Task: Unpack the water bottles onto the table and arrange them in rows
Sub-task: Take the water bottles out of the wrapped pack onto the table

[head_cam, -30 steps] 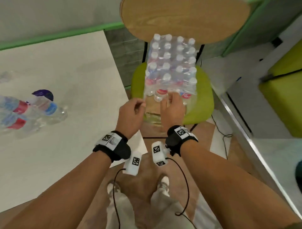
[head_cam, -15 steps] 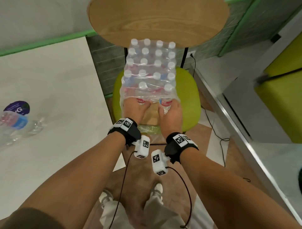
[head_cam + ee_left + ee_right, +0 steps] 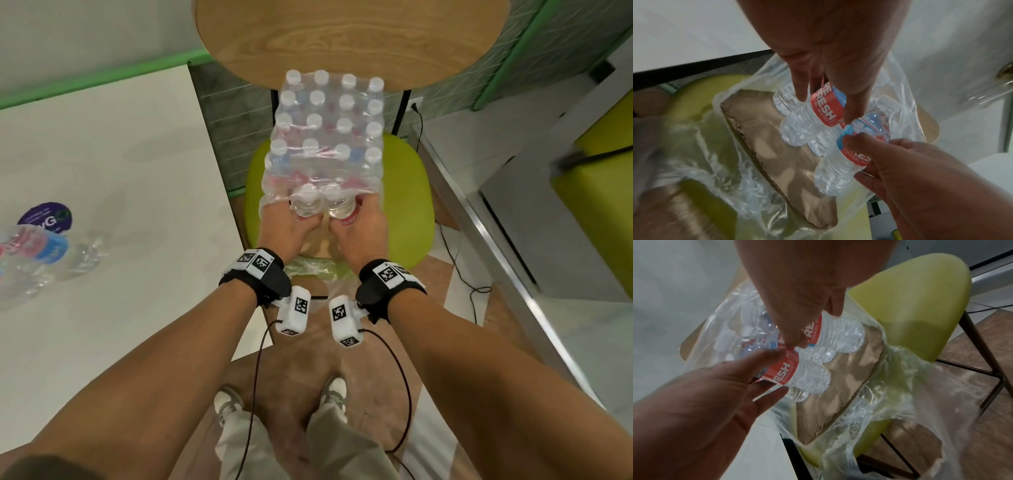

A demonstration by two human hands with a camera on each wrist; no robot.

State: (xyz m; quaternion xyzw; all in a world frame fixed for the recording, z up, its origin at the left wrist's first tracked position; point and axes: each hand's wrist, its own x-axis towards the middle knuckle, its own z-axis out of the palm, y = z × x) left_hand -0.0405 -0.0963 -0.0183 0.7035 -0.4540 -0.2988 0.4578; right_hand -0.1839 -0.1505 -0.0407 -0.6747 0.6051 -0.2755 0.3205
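Bottles in the torn pack (image 3: 325,137) on the chair (image 3: 407,205) — left hand (image 3: 287,226) and right hand (image 3: 359,229) each grip one

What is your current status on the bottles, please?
Left hand grips one bottle, right hand another. Both half out of the pack. Torn wrap around them.

Each hand grips one bottle at the torn near end of the shrink-wrapped pack (image 3: 325,137), which sits on the chair seat (image 3: 407,205). The left hand (image 3: 287,228) holds the left bottle (image 3: 306,204); just right of that grip, touching it, the right hand (image 3: 359,229) holds the right bottle (image 3: 337,205). Beyond both grips stand the wrapped bottles in rows. Beneath the grips lies a cardboard tray (image 3: 766,138). Well left of the grips, loose bottles (image 3: 37,253) lie on the table (image 3: 120,188).
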